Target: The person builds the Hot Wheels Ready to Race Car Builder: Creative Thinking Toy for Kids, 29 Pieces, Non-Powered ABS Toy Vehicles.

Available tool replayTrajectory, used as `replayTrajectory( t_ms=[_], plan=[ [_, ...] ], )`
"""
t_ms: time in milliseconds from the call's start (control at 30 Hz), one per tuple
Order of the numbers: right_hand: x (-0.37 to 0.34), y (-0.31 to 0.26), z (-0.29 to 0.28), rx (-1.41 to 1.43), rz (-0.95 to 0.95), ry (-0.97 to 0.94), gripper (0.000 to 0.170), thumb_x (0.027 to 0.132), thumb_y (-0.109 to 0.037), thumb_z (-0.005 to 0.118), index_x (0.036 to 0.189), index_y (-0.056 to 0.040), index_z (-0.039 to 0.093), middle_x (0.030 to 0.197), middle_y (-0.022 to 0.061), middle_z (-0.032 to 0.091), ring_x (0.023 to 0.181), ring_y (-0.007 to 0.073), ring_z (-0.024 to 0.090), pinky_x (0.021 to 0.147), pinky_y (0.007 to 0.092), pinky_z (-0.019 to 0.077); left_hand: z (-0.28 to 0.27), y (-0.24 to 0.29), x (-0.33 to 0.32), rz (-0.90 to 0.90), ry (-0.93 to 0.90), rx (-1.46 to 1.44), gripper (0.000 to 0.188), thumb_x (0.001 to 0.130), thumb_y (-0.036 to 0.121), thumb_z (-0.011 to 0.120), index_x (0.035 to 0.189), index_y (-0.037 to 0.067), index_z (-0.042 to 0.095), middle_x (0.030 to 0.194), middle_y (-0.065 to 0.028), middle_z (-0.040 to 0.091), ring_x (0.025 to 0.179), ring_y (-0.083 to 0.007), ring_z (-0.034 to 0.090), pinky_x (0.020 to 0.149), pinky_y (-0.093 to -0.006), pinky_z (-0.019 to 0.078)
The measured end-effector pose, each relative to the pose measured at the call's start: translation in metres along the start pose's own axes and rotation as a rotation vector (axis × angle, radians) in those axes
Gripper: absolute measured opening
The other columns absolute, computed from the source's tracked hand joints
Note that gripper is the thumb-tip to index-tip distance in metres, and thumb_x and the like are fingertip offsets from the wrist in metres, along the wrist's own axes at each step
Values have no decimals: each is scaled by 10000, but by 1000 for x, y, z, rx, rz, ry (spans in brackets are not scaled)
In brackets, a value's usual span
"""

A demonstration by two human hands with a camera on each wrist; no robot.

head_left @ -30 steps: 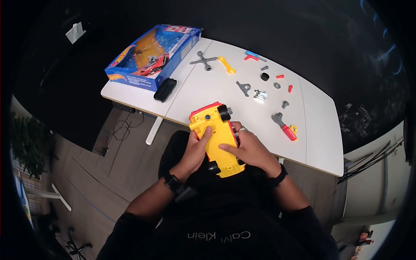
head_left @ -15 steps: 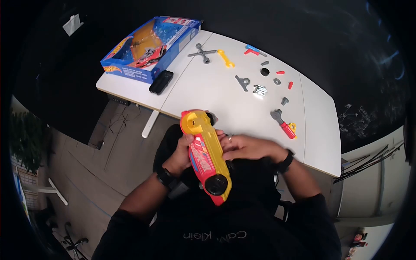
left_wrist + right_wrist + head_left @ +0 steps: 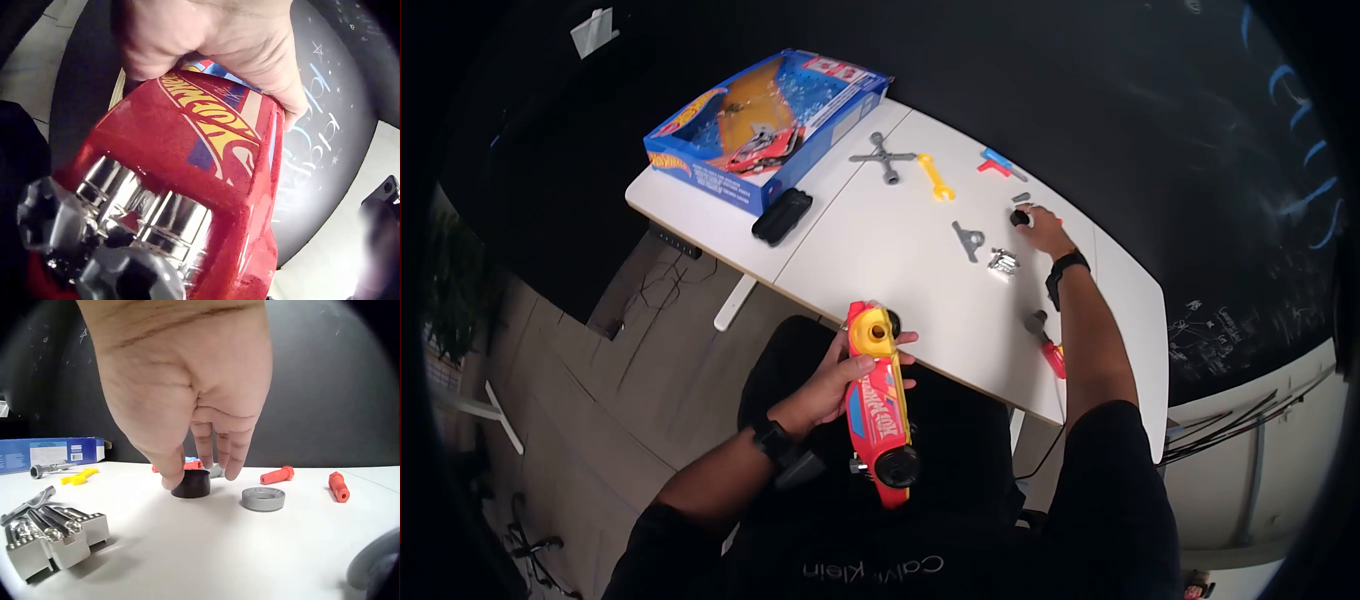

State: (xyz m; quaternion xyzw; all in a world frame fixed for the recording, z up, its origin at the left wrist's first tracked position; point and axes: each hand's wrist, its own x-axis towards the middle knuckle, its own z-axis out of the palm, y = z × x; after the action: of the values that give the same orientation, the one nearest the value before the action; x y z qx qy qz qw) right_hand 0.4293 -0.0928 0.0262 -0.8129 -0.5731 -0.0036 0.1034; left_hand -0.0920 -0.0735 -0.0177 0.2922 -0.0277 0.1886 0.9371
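Note:
My left hand [image 3: 825,388] grips a red and yellow toy car [image 3: 872,400] tilted on its side over my lap, thumb on the red body and fingers behind it. An open round wheel arch faces up at its far end; a black wheel [image 3: 897,466] sits at the near end. In the left wrist view, a chrome engine piece [image 3: 144,209] shows on the red body [image 3: 150,137]. Over the table my right hand [image 3: 187,387] reaches down and pinches a black toy tire [image 3: 191,485] between thumb and fingers. A grey ring [image 3: 263,499] lies just beside it.
On the white table [image 3: 880,270] lie a grey lug wrench [image 3: 885,159], a yellow wrench [image 3: 936,178], a blue and red toy drill [image 3: 1000,164], a chrome piece [image 3: 1003,262] and red bolts [image 3: 339,487]. A blue toy box [image 3: 825,140] and black tray [image 3: 782,218] stand left.
The car has turned from its yellow underside to its red side, now in my left hand alone. My right hand has let go of it and moved far across the table to the tire.

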Motion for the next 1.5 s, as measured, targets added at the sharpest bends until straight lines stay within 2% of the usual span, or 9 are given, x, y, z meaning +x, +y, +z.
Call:
replayTrajectory(
  t_ms=[100, 233, 433, 567, 800, 1033, 1133, 1267, 1500],
  plan=[
    [2, -18, -9, 49, 186, -55, 388, 849, -123, 724, 1223, -50, 652, 1165, 220, 697, 1125, 380, 664, 1008, 428, 510, -3, -3, -1, -29, 76, 108, 820, 903, 408, 748, 1519, 142, 277, 1448, -184, 444, 1288, -284, 555, 1077, -647, 478],
    [-4, -36, -27, -32, 233, -94, 380, 825, -136, 757, 1178, -51, 647, 1108, 218, 697, 1075, 368, 677, 931, 424, 537, -4, -3, -1, -67, 175, 151, 774, 944, 324, 715, 1521, 139, 233, 1410, -165, 458, 1246, -278, 568, 1040, -643, 511],
    [-75, -202, -94, 382, -265, 145, 410, 719, -81, 857, 1101, -27, 718, 1025, 93, 713, 931, 164, 676, 778, 291, 566, 3, -1, 2, -102, 302, 188, 783, 958, 240, 717, 1532, 102, 202, 1392, -163, 488, 1170, -275, 617, 970, -531, 587],
    [-159, -306, -117, 586, -490, -59, 455, 747, -67, 837, 1183, -61, 705, 1069, 85, 676, 918, 207, 676, 812, 324, 578, 13, 4, 0, -125, 261, 207, 872, 944, 264, 755, 1560, 77, 166, 1398, -161, 486, 1203, -250, 610, 1011, -452, 562],
    [-184, -325, -100, 471, -502, -122, 490, 762, -91, 848, 1236, -77, 724, 1110, 98, 660, 963, 264, 691, 877, 352, 561, 15, -2, -1, -66, 185, 213, 900, 963, 377, 719, 1580, 74, 140, 1440, -150, 450, 1276, -231, 575, 1044, -421, 543],
    [-167, -296, -102, 600, -445, -228, 438, 857, -126, 800, 1281, -76, 698, 1078, 103, 661, 879, 204, 682, 768, 344, 552, -4, -15, 3, -43, 267, 212, 605, 961, 569, 609, 1315, 90, 503, 1170, -115, 608, 1073, -235, 668, 888, -571, 610],
    [-113, -191, -90, 269, -234, 50, 385, 866, -156, 813, 1233, -101, 710, 1067, 100, 722, 880, 196, 692, 752, 330, 563, -6, -11, 2, -56, 245, 225, 630, 935, 598, 609, 1295, 88, 524, 1229, -84, 575, 1147, -242, 618, 937, -624, 571],
    [-66, -25, -58, -15, 74, 99, 385, 852, -96, 772, 1217, -2, 696, 1141, 185, 728, 1077, 336, 702, 950, 384, 545, -6, -12, 2, -51, 228, 218, 628, 934, 602, 610, 1293, 94, 527, 1227, -88, 572, 1139, -244, 624, 933, -625, 573],
    [-49, 38, -13, 71, 231, -61, 442, 819, -125, 773, 1250, -46, 709, 1145, 194, 738, 1081, 304, 712, 966, 382, 547, -5, -12, 4, -51, 285, 203, 627, 935, 575, 639, 1317, 99, 497, 1221, -95, 563, 1141, -259, 623, 939, -629, 570]
  ],
)
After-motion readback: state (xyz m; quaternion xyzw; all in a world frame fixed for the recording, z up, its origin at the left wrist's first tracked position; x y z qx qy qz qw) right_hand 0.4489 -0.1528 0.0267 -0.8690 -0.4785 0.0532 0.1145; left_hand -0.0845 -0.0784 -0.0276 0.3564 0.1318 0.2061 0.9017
